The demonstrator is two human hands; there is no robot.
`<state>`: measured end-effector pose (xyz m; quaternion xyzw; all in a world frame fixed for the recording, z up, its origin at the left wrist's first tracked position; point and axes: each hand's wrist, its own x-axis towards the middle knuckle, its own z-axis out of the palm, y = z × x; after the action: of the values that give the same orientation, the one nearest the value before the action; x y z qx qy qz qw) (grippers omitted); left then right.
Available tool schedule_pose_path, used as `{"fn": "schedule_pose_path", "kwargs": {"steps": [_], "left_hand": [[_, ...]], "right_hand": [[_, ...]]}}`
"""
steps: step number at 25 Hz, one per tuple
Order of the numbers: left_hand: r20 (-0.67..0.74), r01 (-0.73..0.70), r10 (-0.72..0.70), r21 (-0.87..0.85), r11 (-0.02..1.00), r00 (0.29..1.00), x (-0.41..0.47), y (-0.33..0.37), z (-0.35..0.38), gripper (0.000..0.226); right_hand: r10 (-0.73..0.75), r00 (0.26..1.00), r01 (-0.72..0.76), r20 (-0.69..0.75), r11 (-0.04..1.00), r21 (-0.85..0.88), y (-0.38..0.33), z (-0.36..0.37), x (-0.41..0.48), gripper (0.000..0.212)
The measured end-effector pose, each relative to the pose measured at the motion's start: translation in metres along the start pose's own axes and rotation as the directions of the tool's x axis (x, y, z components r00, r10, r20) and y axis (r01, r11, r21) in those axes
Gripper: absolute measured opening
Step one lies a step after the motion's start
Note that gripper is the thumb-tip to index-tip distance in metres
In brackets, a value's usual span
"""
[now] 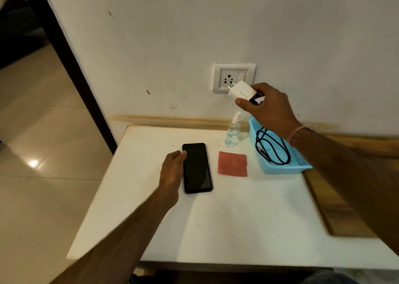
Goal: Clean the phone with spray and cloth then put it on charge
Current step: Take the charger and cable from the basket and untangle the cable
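Phone lies screen up on the white table, nearer the back edge. The left hand grips its left side, thumb on the glass. The right hand pinches the white charger at the wall socket. The prongs look barely at the holes, hard to tell if they're in. The black cable drops into the blue basket at the right edge. The red cloth sits between phone and basket, and the spray bottle stands by the back edge.

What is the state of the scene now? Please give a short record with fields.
left hand: holds the phone at its left edge, flat on the table
right hand: holds the white charger, pins at the wall socket, not fully in
spray bottle: upright, near the wall
cloth: red, flat, right of the phone
cable: black, looped in the blue basket
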<state>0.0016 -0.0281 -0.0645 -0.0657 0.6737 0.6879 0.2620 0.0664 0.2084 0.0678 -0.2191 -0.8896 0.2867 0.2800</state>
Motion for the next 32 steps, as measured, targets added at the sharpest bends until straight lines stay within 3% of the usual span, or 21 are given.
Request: {"fn": "schedule_pose_path", "kwargs": {"steps": [3,5,8,10,14,17,20,23,32], "left_hand": [[-0.008,-0.158,0.158,0.028,0.987,0.987,-0.015,0.012,0.009,0.028],[0.093,-0.228,0.230,-0.026,0.973,0.969,-0.026,0.034,0.024,0.029],[0.402,-0.122,0.214,-0.243,0.962,0.890,-0.041,0.082,0.056,0.040],[0.479,-0.020,0.156,-0.278,0.960,0.864,-0.052,0.108,0.077,0.044],[0.424,0.069,0.089,-0.343,0.937,0.901,-0.063,0.125,0.096,0.033],[0.404,0.083,0.111,-0.431,0.899,0.908,-0.067,0.136,0.091,0.032],[0.370,0.079,0.132,-0.503,0.861,0.920,-0.070,0.150,0.080,0.031],[0.355,0.078,0.142,-0.540,0.838,0.924,-0.072,0.159,0.063,0.024],[0.373,0.129,0.150,-0.627,0.768,0.916,-0.081,0.155,0.035,0.017]], "right_hand": [[-0.073,0.993,0.071,0.096,0.997,0.026,-0.005,-0.005,-0.013,0.051],[-0.110,0.984,0.109,0.144,0.994,0.013,-0.010,-0.006,-0.023,0.053],[-0.133,0.974,0.129,0.182,0.991,0.032,-0.019,-0.009,-0.036,0.056],[-0.151,0.974,0.145,0.167,0.988,0.049,-0.026,-0.013,-0.042,0.055],[-0.182,0.972,0.176,0.147,0.983,0.055,-0.031,-0.031,-0.043,0.062],[-0.083,0.976,0.051,0.204,0.986,0.156,-0.024,-0.049,-0.044,0.068],[-0.017,0.955,-0.074,0.297,0.953,0.294,-0.012,-0.063,-0.047,0.040],[0.011,0.945,-0.095,0.326,0.965,0.243,-0.006,-0.073,-0.052,0.015],[0.051,0.911,-0.116,0.409,0.984,0.136,0.002,-0.067,-0.072,0.014]]}}
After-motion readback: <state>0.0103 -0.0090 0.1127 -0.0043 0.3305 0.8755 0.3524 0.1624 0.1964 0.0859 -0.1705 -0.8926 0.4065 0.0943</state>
